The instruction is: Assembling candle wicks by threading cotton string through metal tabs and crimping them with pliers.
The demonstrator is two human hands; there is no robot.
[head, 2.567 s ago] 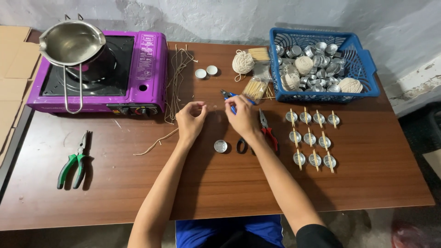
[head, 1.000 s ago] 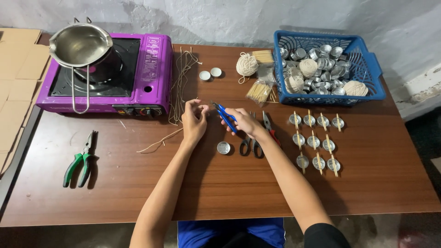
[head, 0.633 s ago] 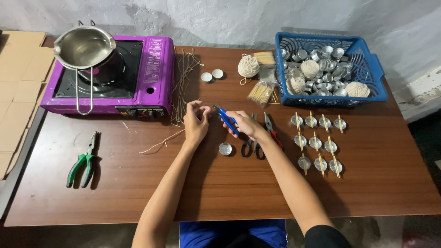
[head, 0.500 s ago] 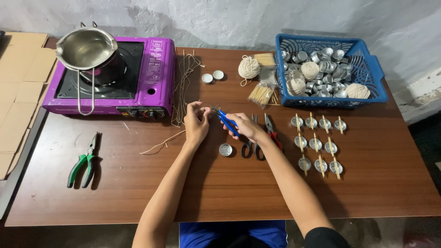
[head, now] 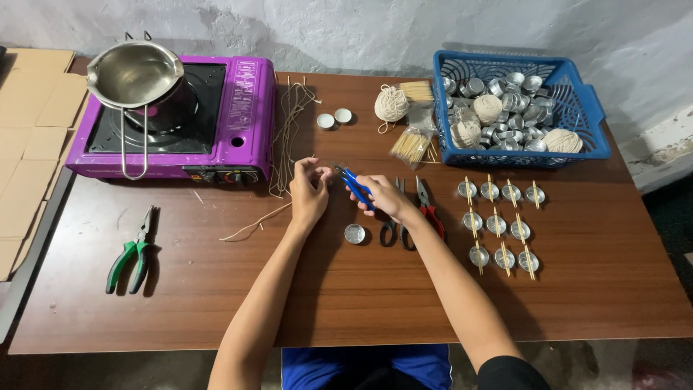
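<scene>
Brown wood-grain surface (head: pixel 361 296) stands against a rough whitewashed wall, with flattened cardboard (head: pixel 29 144) beside its left end. Over the middle, the left hand (head: pixel 309 193) has its fingertips pinched shut on something too small to make out, possibly a thin wick end. The right hand (head: pixel 386 196) is closed around blue-handled pliers (head: pixel 355 186), whose tip points toward the left fingertips. A small empty metal cup (head: pixel 354 233) sits on the surface just below and between both hands. Black-handled scissors (head: pixel 393 225) and red-handled pliers (head: pixel 429 209) lie right beside the right wrist. Farther right, metal cups with sticks laid across them (head: pixel 499 222) stand in three rows. A blue plastic basket (head: pixel 592 115) at the back right holds more cups and balls of string. A purple portable stove (head: pixel 238 115) at the back left carries a steel pouring pot (head: pixel 133 76). Cut wick lengths (head: pixel 289 130) lie next to the stove, and green-handled pliers (head: pixel 131 253) rest near the left edge.
</scene>
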